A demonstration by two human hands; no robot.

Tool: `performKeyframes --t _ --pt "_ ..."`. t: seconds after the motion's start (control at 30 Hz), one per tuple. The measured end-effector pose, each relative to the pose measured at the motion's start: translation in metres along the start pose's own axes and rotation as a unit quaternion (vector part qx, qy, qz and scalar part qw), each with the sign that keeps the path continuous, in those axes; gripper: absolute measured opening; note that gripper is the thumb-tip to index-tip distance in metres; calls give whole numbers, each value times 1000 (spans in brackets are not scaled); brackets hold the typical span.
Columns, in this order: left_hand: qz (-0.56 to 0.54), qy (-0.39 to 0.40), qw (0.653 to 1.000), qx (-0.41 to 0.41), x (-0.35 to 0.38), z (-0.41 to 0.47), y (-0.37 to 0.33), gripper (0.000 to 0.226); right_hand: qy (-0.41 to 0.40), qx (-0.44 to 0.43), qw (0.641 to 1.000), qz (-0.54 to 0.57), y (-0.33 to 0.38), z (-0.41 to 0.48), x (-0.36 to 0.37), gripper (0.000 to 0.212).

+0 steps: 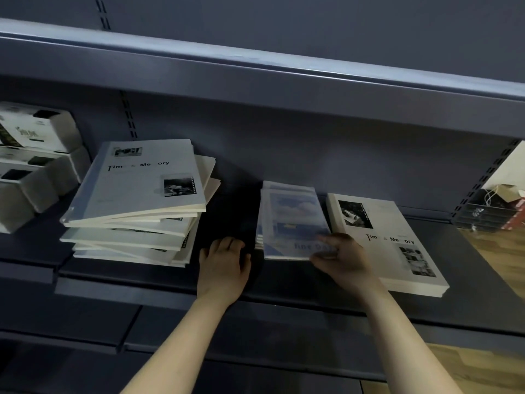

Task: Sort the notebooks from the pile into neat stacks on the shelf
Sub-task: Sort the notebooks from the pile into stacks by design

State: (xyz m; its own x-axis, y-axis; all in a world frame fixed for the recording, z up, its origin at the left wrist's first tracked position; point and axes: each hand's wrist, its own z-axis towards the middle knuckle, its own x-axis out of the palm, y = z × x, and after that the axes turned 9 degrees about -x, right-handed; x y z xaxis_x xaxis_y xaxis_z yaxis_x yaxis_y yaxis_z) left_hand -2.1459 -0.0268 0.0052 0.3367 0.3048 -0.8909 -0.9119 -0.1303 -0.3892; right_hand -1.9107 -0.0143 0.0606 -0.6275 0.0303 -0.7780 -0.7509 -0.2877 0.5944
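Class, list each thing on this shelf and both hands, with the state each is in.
Pile: askew, unsorted.
Blue stack: flat, near edge gripped.
White stack: flat, squared.
Left hand: rests on shelf, holding nothing.
Right hand: grips blue stack.

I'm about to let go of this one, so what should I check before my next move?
1. Right hand grips the blue sky-cover notebook: ok.
2. That notebook squared with the blue ones beneath: not ok, offset.
3. Left hand free, resting on the dark grey metal shelf: ok.
4. Leaning pile of white Time & Memory notebooks sorted: not ok.
5. White notebook stack at right neat: ok.
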Motion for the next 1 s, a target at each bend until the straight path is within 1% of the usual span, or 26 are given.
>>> performKeyframes --t 0.1,0.2,0.47,0.57,0.73,1.0 --pt "-6 -1 1000 -1 1 0 1 31 -15 -14 1000 -12 0 2 5 46" --pt "-8 6 1000 -4 1 0 1 31 -58 -39 997 -45 -3 4 13 43" --pt "-6 5 1000 -5 0 -1 2 30 -142 -79 985 -61 5 9 24 27" --pt "-8 4 1000 -6 1 -1 2 30 -158 -73 983 -52 8 11 25 27" --pt "-19 -5 1000 -3 1 -1 2 28 -183 -77 978 -67 10 12 28 26" --pt "-17 -3 1000 -3 2 -1 2 30 -174 -81 979 -72 6 17 30 25"
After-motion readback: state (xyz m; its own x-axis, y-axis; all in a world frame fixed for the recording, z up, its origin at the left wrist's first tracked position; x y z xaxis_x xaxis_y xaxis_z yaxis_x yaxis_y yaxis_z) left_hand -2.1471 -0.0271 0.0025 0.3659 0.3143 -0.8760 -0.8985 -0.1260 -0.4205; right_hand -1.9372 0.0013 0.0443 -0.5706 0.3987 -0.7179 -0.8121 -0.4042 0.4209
